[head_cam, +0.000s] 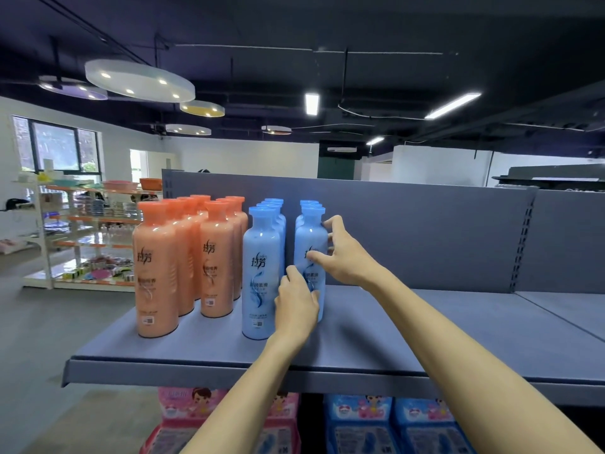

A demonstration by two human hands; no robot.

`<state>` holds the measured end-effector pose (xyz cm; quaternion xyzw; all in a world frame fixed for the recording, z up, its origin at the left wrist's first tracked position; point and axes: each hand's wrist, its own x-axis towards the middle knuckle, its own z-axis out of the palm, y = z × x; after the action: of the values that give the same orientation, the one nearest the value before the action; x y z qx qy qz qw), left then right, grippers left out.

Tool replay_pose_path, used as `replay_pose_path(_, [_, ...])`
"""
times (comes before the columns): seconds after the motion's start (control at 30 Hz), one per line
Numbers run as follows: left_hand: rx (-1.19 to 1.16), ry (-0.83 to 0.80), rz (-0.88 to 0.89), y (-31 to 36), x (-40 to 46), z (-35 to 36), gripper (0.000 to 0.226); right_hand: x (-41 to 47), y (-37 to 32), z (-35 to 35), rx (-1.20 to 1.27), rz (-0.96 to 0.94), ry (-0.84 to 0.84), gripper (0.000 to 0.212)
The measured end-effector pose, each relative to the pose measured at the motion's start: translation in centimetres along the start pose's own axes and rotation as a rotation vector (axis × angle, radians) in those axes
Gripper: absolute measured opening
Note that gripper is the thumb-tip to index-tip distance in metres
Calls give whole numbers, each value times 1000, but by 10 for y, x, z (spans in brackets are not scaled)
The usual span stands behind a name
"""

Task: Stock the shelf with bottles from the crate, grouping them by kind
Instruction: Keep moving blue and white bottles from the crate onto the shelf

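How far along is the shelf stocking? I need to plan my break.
Done: orange bottles and blue bottles stand grouped on the shelf. In hand: the left hand and right hand hold the front right blue bottle. Left: the crate is out of view, so I cannot tell.
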<state>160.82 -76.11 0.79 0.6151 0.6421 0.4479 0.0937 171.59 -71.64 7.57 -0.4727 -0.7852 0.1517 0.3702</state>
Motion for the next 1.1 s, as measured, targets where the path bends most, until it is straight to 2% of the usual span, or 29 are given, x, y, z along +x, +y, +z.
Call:
replay_pose_path(0.37, [57, 64, 7, -5, 14, 20, 34, 13, 11, 4, -8, -12, 8, 49])
replay_pose_path(0.5, [5, 57, -9, -4, 13, 22, 37, 6, 4, 5, -16, 12, 7, 49])
replay_pose_path(0.67, [-62, 53, -38, -1, -15, 18, 58, -11, -18, -5, -57, 76, -18, 59])
replay_pose_path(0.8, [-72, 43, 81, -1, -35, 7, 67, -37, -20, -6, -21, 133, -42, 72])
replay_pose_path(0.97, [-7, 41, 155, 1, -41, -16, 50, -58, -28, -12, -185, 91, -26, 67])
replay_pose_path(1.1, [169, 86, 238, -9, -56, -28, 41, -78, -32, -16, -473, 5, 0, 58])
